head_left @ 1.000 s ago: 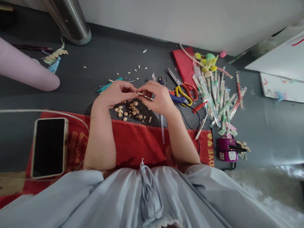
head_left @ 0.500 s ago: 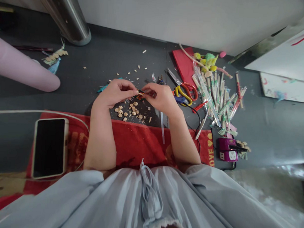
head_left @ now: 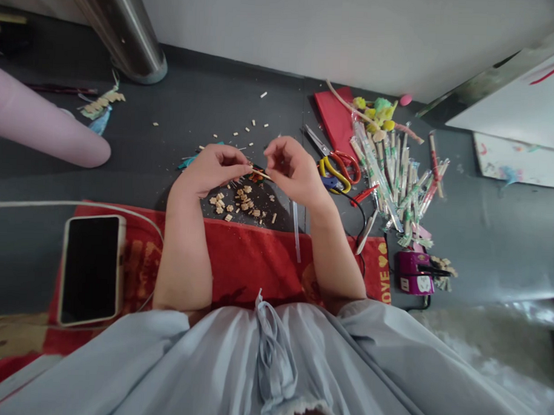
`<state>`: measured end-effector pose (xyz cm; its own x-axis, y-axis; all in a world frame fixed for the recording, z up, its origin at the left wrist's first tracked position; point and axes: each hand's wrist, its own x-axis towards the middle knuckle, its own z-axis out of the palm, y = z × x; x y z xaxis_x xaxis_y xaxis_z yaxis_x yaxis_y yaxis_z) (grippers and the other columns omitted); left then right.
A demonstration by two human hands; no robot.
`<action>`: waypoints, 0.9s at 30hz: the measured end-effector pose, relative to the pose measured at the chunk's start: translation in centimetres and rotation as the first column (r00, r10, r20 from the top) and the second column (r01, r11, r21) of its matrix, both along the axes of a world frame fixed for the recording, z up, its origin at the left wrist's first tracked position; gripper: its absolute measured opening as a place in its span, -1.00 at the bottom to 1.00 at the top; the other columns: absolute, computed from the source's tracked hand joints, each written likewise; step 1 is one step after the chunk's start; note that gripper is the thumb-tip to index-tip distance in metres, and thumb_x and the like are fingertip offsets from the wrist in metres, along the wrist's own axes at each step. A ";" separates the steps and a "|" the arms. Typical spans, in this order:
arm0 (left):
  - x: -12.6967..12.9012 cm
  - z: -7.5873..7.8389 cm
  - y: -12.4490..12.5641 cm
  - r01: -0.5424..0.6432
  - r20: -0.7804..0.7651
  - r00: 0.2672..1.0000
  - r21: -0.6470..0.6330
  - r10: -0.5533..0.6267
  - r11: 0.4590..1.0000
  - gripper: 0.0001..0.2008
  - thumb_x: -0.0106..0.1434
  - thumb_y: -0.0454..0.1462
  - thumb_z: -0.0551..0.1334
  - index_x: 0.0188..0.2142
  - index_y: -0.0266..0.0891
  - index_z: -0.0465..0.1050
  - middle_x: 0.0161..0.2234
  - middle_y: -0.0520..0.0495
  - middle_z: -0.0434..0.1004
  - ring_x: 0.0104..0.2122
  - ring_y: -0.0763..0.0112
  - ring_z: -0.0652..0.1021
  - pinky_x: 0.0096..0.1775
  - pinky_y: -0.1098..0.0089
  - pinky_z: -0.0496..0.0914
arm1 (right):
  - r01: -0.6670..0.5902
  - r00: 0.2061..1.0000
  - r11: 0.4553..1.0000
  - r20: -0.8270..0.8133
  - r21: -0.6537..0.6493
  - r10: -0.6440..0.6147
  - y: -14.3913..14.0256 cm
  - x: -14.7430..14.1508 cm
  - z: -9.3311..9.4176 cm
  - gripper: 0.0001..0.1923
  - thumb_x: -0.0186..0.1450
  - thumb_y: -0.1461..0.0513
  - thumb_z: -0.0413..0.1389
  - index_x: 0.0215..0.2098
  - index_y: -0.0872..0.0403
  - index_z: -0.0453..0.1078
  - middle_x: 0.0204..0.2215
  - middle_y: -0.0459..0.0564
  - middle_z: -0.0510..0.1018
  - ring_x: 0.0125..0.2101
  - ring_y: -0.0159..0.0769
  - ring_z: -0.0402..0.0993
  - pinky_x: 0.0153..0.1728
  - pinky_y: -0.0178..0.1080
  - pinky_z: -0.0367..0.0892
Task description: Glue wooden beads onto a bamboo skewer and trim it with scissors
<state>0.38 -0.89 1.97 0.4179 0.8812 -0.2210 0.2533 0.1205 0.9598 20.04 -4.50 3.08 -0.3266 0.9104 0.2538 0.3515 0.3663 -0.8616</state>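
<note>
My left hand [head_left: 212, 169] and my right hand [head_left: 293, 169] meet over the dark floor, each pinching one end of a thin wooden stick [head_left: 260, 173]. The stick lies almost level between my fingertips. Right below it sits a heap of small cut wooden bits [head_left: 238, 203]. More bits are scattered further back [head_left: 243, 129]. A clear thin strip [head_left: 295, 229] lies under my right wrist.
Scissors with red and yellow handles [head_left: 335, 164] lie right of my hands, beside a pile of wrapped chopsticks [head_left: 396, 175] and red paper [head_left: 335, 116]. A phone [head_left: 91, 267] rests on a red cloth [head_left: 252, 261]. A purple device [head_left: 413, 273], a metal post [head_left: 128, 36] and a pink roll [head_left: 39, 123] stand around.
My right hand has lifted slightly and opened its upper fingers, now pinching the stick's end; the stick shifted a little between my fingers. My left hand stays put.
</note>
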 end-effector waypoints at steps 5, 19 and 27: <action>0.1 0.2 -0.1 -0.008 0.000 1.000 -0.005 0.008 1.000 -0.83 0.02 -0.21 0.34 -0.43 -0.26 0.48 -0.58 0.05 0.37 -0.62 0.62 0.27 -0.58 0.49 0.08 | -0.049 0.987 0.999 -0.155 -0.017 0.046 -0.2 -0.1 0.1 -0.75 0.29 0.21 0.09 -0.16 -0.03 0.07 -0.37 -0.16 0.31 -0.40 -0.46 0.33 -0.35 -0.31 0.41; 0.1 0.2 0.0 -0.004 -0.006 1.000 -0.015 0.003 1.000 -0.86 0.03 -0.22 0.34 -0.43 -0.25 0.51 -0.59 0.06 0.35 -0.62 0.60 0.26 -0.57 0.48 0.09 | 0.000 0.972 1.000 -0.237 -0.029 -0.007 0.0 -0.5 -0.7 -0.78 0.36 0.08 0.03 -0.17 -0.03 0.07 -0.36 -0.15 0.32 -0.45 -0.47 0.33 -0.41 -0.26 0.46; 0.0 0.1 0.0 -0.001 -0.034 0.999 0.009 0.001 1.000 -0.84 0.08 -0.20 0.32 -0.41 -0.26 0.50 -0.60 0.06 0.34 -0.63 0.60 0.26 -0.56 0.47 0.11 | 0.047 0.996 0.997 -0.079 -0.055 -0.051 0.5 -0.5 -1.6 -0.85 0.31 0.29 -0.02 -0.27 -0.03 0.04 -0.44 -0.17 0.33 -0.47 -0.45 0.31 -0.36 -0.28 0.39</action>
<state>0.39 -0.91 2.02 0.4095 0.8837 -0.2266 0.2856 0.1117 0.9518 19.58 -3.99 1.52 -0.2620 0.9377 0.2283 0.2966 0.3034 -0.9055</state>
